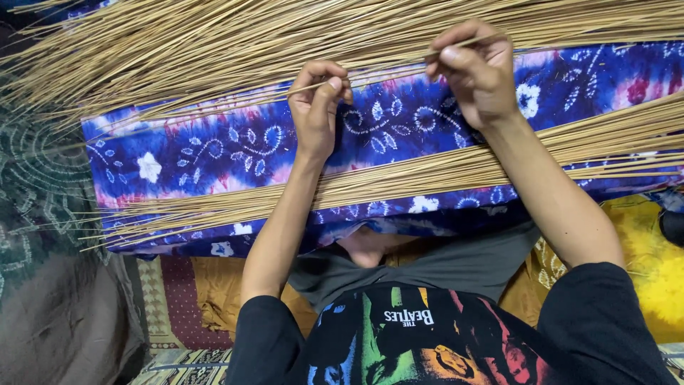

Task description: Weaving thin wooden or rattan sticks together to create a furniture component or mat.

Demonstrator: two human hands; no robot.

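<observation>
Black printed tee [420,342] closest to cam, grey shorts [456,264] above it. Both forearms reach fwd over blue-purple floral cloth [214,150]. Left hand [317,107] pinches one thin stick [385,75] btwn thumb & fingers; right hand [474,71] pinches same stick further along. Stick spans btwn hands, raised over cloth. Lower stick bundle [442,171] lies across cloth under wrists. Bigger stick pile [214,43] fans along top. Yellow fabric [652,264] at right.

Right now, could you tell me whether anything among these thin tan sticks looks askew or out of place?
The left hand and right hand pinch one thin tan stick. The lower bundle of tan sticks fans out raggedly at its left end over the blue floral cloth; nothing looks broken.
</observation>
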